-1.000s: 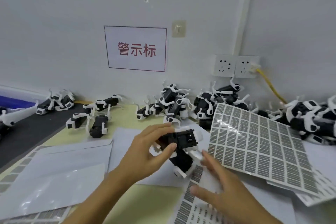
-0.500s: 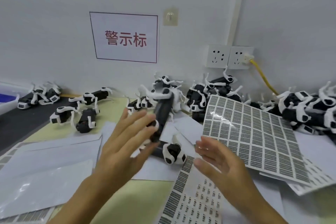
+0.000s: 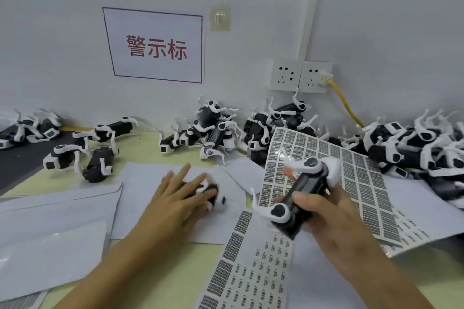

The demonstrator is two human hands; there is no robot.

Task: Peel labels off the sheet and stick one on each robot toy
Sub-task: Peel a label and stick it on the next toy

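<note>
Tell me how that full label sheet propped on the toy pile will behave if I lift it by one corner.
The label sheet is thin and already bows over the toy pile, so it will probably flop and sag. Its glossy face suggests it may slip between fingers. Likely very light.

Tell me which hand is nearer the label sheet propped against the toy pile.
Right. The right hand, gripping a robot toy, overlaps the label sheet; the left hand lies well left of it.

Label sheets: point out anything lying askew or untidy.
The full label sheet is propped at a slant, its far edge resting on the heaped robot toys. It overlaps the partly peeled sheet. Blank backing sheets lie scattered at odd angles.
</note>
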